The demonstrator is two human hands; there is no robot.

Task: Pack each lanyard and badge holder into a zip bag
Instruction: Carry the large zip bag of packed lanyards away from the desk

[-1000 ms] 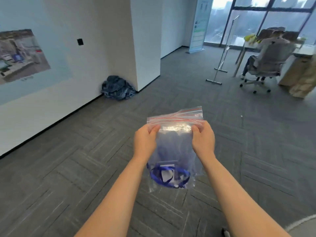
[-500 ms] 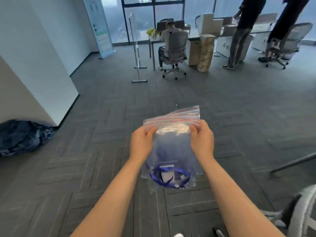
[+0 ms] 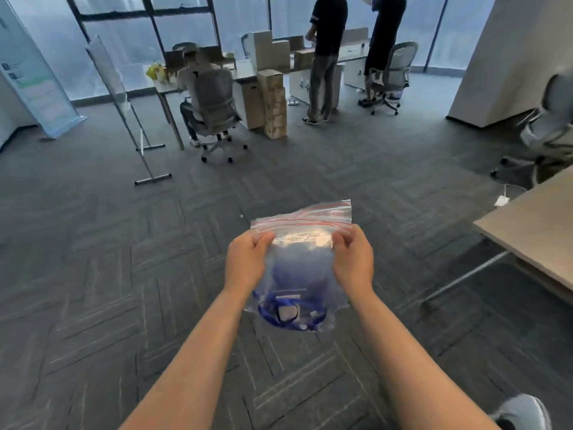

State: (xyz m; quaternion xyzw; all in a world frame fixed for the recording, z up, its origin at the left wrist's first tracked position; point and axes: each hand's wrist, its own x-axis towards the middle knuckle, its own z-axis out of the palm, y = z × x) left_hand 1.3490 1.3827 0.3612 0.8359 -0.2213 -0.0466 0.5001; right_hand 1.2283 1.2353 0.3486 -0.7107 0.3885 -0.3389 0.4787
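My left fingers [image 3: 264, 239] and right fingers [image 3: 341, 238] are curled over the upper edge of the zip bag [image 3: 300, 264], pinching it just under the red seal lines [image 3: 313, 219]. The left hand [image 3: 248, 262] grips the bag's left side and the right hand [image 3: 354, 259] its right side, so the clear bag hangs upright between them in the air over the grey carpet floor [image 3: 124, 274]. I cannot tell whether the seal is pressed closed. At the bottom of the bag lies a coiled blue lanyard [image 3: 269, 315] with a badge holder [image 3: 287, 312] against it.

To the right is the corner of a table [image 3: 533, 225], with an office chair [image 3: 547, 131] behind it. Further off, one person sits at a desk [image 3: 203, 82], a stack of boxes [image 3: 274, 103] stands beside it, and two people [image 3: 325, 57] stand by the windows.
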